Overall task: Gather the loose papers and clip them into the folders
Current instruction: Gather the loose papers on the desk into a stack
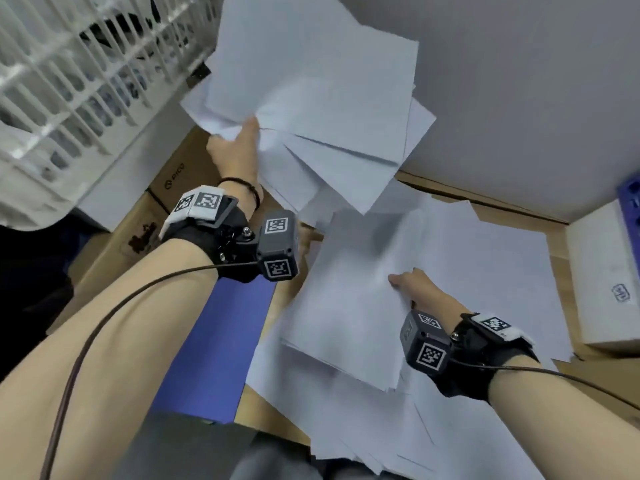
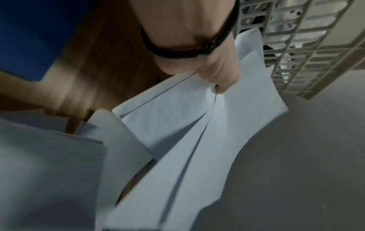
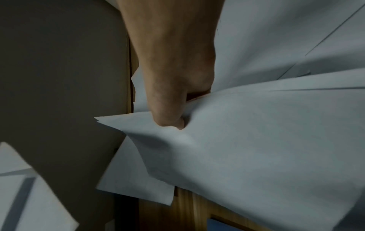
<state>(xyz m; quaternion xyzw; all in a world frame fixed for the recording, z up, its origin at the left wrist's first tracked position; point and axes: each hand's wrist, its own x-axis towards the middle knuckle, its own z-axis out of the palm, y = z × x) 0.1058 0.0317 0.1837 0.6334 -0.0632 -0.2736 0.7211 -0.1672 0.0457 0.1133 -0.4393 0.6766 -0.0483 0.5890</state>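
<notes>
Close to me a flat blue plastic folder point(image 1: 214, 344) lies on the brown wooden worktop point(image 1: 270, 410), under my left arm. Next to it, on the right, is a messy pile of loose white paper sheets point(image 1: 485, 271), spread over the worktop & over each other. My right hand point(image 1: 420, 289) pinches a few of those sheets by an edge, thumb on top, & lifts them a bit. Further out, my left hand point(image 1: 239, 150) grips a fanned bunch of white paper sheets point(image 1: 311, 81) held up in the air; thumb & fingers squeeze them at one corner. Behind, on the left, is a white plastic basket w/ slats point(image 1: 69, 81). On the far right is a white box point(image 1: 602, 271).
</notes>
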